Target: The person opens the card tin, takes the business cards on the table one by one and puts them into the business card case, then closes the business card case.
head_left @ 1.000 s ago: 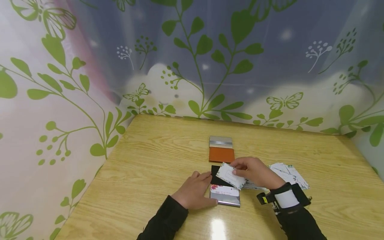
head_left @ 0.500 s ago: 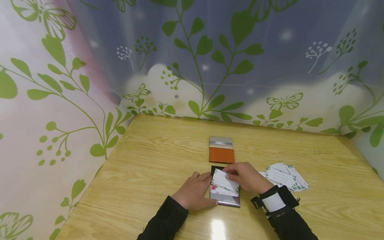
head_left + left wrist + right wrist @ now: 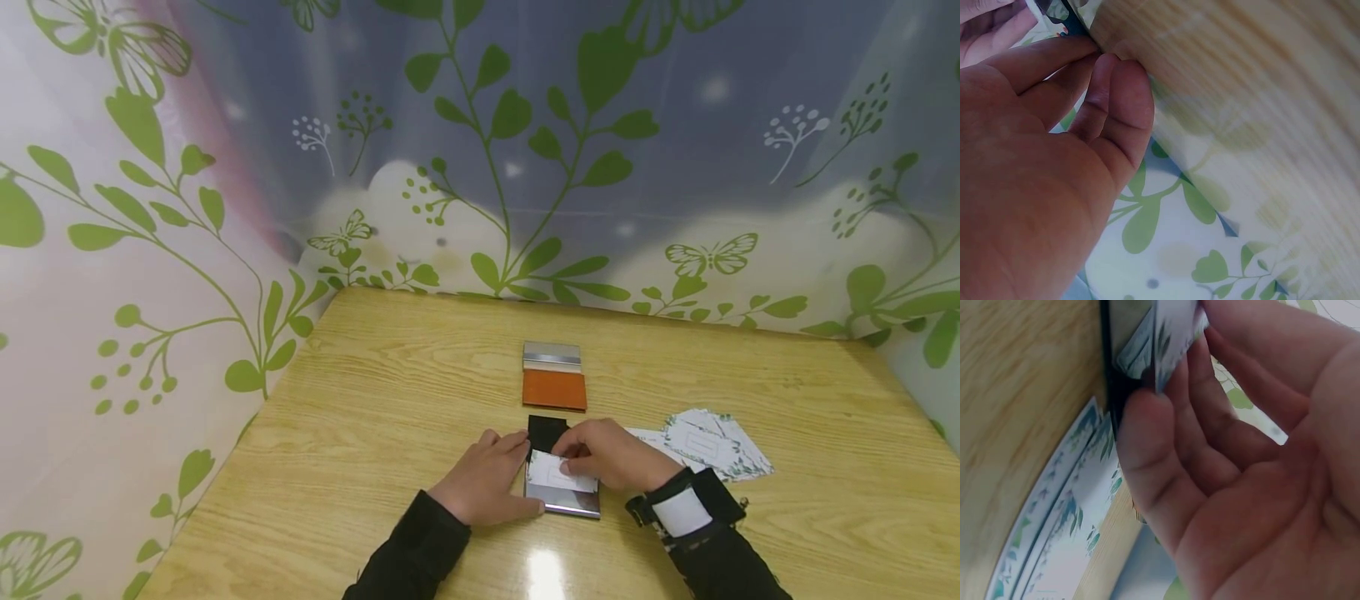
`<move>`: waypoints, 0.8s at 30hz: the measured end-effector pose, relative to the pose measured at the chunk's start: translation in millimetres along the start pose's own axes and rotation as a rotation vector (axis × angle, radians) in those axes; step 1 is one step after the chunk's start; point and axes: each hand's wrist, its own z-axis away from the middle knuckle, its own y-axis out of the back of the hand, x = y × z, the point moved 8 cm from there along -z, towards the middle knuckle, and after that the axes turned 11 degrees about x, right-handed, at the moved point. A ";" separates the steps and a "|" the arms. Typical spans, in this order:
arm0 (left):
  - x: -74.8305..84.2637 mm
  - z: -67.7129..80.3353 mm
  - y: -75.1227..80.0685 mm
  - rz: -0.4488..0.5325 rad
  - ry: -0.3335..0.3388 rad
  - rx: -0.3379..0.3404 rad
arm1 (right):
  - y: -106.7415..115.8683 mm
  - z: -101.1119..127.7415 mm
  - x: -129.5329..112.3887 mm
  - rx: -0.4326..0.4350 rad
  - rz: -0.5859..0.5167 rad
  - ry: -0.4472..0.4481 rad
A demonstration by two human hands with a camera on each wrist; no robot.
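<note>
An opened business card case lies on the table, its silver half nearest me and its black half beyond. My right hand pinches a white card with a leaf border. The card lies over the silver half, its near edge at the metal lip. In the right wrist view the card stands off the case, thumb and fingertips at its edge. My left hand rests along the case's left side, fingers extended to the black half and thumb at the near silver corner.
A second opened case with an orange half and a silver half lies farther back. Several leaf-bordered cards are spread to the right, partly behind my right hand. Patterned curtains border the wooden table at back and sides.
My right hand has brought the white card left over the case, straightened it and slid it toward me to the silver half's lip. My left hand has stayed in place.
</note>
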 end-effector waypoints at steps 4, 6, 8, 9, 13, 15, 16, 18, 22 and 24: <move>-0.6 0.2 -0.3 0.001 0.004 -0.006 | -2.6 1.0 -0.6 -0.014 -0.029 -0.030; -1.1 0.2 -0.3 0.003 0.008 -0.011 | -3.4 1.2 -0.4 -0.020 -0.030 -0.045; -1.4 0.1 -0.2 0.005 0.012 -0.014 | -3.6 1.3 -0.7 -0.023 -0.028 -0.052; -1.4 0.1 0.2 0.005 0.013 -0.015 | -3.7 1.3 -0.8 -0.024 -0.026 -0.053; -0.8 0.3 1.2 0.004 0.016 -0.015 | -3.7 1.9 -2.3 -0.031 -0.021 -0.039; -0.3 0.4 1.4 0.003 0.016 -0.015 | -3.9 2.2 -2.7 -0.033 -0.021 -0.035; -0.2 0.5 1.3 0.005 0.016 -0.015 | -3.8 2.4 -2.8 -0.035 -0.020 -0.031; 0.0 0.6 0.8 0.003 0.015 -0.016 | -2.6 3.0 -2.9 -0.029 -0.013 -0.027; 0.6 1.1 0.8 0.002 0.016 -0.011 | 7.1 3.9 4.3 0.028 0.049 -0.063; 0.7 1.5 0.7 0.000 0.020 -0.010 | 14.4 5.0 10.2 0.069 0.083 -0.108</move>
